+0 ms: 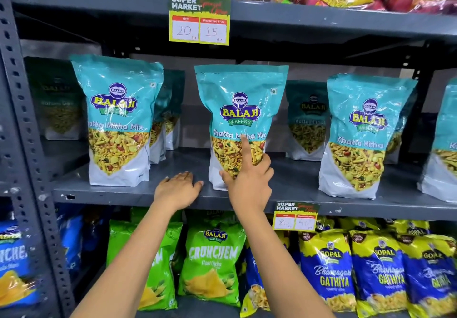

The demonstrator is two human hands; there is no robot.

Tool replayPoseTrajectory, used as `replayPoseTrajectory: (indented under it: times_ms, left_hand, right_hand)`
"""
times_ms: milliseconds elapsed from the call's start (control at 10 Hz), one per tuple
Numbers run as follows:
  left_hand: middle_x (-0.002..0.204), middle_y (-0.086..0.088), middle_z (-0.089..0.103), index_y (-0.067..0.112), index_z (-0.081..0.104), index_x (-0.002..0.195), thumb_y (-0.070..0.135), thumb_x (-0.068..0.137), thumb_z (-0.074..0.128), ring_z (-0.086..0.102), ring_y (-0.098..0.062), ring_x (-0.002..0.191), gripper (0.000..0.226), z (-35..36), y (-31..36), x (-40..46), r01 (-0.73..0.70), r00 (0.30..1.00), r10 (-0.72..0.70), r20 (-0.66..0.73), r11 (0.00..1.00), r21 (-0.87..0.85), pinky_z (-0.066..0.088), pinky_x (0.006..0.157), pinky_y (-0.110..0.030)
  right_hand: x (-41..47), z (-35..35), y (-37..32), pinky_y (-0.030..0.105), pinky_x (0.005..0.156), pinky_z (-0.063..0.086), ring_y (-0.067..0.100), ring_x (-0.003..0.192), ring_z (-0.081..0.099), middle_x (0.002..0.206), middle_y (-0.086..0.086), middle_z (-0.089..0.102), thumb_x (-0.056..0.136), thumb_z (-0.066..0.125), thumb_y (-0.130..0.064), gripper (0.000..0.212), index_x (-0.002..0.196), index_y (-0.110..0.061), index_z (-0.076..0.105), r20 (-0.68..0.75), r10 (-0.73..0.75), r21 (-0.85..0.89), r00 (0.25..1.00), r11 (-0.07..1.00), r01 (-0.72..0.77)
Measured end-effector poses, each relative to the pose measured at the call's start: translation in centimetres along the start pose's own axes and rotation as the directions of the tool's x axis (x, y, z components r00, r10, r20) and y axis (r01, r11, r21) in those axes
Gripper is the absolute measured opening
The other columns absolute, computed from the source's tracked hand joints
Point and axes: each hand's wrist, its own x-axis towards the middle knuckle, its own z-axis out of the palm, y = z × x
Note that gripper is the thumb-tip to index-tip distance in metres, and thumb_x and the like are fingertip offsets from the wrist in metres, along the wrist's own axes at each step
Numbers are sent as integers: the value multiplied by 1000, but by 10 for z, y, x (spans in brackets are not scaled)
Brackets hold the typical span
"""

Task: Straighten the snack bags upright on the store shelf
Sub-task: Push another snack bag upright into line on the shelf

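Teal Balaji Khatta Mitha Mix bags stand on the grey middle shelf [284, 195]. The centre bag [241, 110] is upright near the shelf's front edge. My right hand [248, 176] touches its lower front: the index finger points up along the bag and the thumb rests at its bottom left corner. My left hand [176, 189] lies palm down on the shelf just left of that bag, fingers apart, holding nothing. A left bag [118, 117] and a right bag [363, 132] stand upright at the front. Further teal bags [308, 120] stand behind them.
A price tag [199, 21] hangs from the shelf above, and another price tag [295, 216] on the middle shelf's edge. Green Crunchem bags [214, 258] and blue-yellow Gopal bags [329, 268] fill the shelf below. A perforated grey upright [27, 132] bounds the left side.
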Motion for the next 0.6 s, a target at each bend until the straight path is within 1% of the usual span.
replayPoseTrajectory:
  times_ms: [200,500,600]
  left_hand:
    - [163,-4,19,14,22,153,51,99,19,20,-18,149,66,-2,1,-1,2,1000,-2,3,1000,2,15,120,-42]
    - [163,-3,19,14,22,153,49,99,20,18,-17,149,64,-3,2,-2,-2,1000,2,8,1000,-21,14,120,-41]
    - [163,-2,19,14,22,153,49,99,20,19,-17,149,64,1,1,-4,2,1000,-2,18,1000,-30,15,120,-41]
  right_hand:
    - [-1,0,0,39,62,47,32,110,41,143,17,28,78,68,-54,99,145,-53,-4,-10,-9,-23,1000,1000,9]
    - [1,3,3,38,60,47,33,109,43,145,17,29,78,66,-55,99,146,-51,-6,-9,-32,-37,999,999,32]
    - [-5,4,2,42,67,54,37,117,43,149,19,27,79,64,-57,99,147,-49,-7,-13,-43,-53,999,998,42]
